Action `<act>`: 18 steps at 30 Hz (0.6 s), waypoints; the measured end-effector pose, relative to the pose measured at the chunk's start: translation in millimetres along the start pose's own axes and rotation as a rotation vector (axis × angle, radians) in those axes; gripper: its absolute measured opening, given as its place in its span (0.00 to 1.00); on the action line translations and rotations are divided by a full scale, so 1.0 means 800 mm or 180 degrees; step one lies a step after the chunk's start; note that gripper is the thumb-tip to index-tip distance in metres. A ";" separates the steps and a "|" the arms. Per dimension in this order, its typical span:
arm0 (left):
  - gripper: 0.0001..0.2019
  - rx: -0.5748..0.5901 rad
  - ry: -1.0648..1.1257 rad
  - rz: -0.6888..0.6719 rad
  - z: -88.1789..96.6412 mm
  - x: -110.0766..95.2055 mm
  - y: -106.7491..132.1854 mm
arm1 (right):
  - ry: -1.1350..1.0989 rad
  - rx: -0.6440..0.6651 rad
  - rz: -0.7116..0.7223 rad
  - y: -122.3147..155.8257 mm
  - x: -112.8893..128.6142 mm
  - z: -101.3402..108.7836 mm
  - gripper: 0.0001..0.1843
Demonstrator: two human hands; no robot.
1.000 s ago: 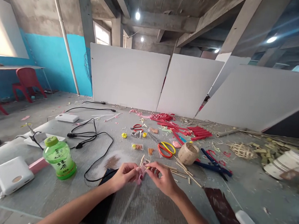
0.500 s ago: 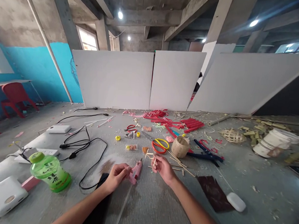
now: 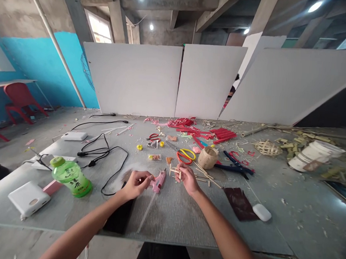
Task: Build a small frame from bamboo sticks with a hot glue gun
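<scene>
My right hand point(image 3: 187, 179) is closed on a small frame of thin bamboo sticks point(image 3: 173, 170), which juts out left of the fingertips. My left hand point(image 3: 138, 184) has thumb and fingers pinched together close beside a pink glue gun point(image 3: 157, 183); whether anything is between them is hidden. The glue gun lies with its tip pointing away from me, and a clear glue stick point(image 3: 145, 217) lies behind it. Loose bamboo sticks point(image 3: 205, 176) lie right of my right hand, by a round bamboo cup point(image 3: 208, 158).
Ahead lie yellow-and-orange scissors point(image 3: 185, 156), dark blue pliers point(image 3: 236, 168) and red strips point(image 3: 223, 136). A green bottle point(image 3: 71, 177), white box point(image 3: 29, 199) and black cables point(image 3: 105, 153) are left. A brown cloth point(image 3: 239, 204), white case point(image 3: 261, 212) and white bucket point(image 3: 310, 156) are right.
The view has tilted down, bringing the table's near edge into sight. My left hand has shifted slightly forward beside the glue gun; my right hand still holds the stick frame.
</scene>
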State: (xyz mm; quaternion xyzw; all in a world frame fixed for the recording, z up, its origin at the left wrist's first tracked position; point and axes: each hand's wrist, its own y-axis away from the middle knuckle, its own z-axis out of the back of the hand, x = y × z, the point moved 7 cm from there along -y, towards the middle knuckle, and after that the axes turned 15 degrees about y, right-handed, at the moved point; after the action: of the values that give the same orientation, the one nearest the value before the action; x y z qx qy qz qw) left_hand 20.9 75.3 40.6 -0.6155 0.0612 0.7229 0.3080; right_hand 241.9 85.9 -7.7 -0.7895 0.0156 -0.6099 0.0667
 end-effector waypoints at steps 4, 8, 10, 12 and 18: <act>0.16 0.0245 -0.0391 0.0098 -0.006 -0.010 -0.008 | -0.0043 -0.0060 0.0026 0.004 0.006 -0.004 0.13; 0.15 0.0326 -0.0594 0.0144 -0.009 -0.017 -0.008 | -0.0058 -0.0111 0.0018 0.006 0.005 -0.004 0.13; 0.18 0.0347 -0.0631 0.0094 -0.010 -0.032 -0.006 | -0.0050 -0.0122 0.0015 0.006 0.003 -0.002 0.14; 0.24 0.0378 -0.0631 0.0002 -0.014 -0.059 0.001 | -0.0033 -0.0124 0.0020 0.006 0.001 0.000 0.15; 0.39 0.0600 0.0318 -0.0679 -0.019 -0.151 0.084 | 0.0050 -0.0133 0.0014 0.004 -0.010 0.007 0.15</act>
State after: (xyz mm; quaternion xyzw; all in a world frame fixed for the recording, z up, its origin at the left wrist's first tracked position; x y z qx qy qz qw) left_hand 5.7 -30.5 129.5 -0.6220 0.0783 0.6457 0.4360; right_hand 245.4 83.9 -16.9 -0.7858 0.0306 -0.6155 0.0513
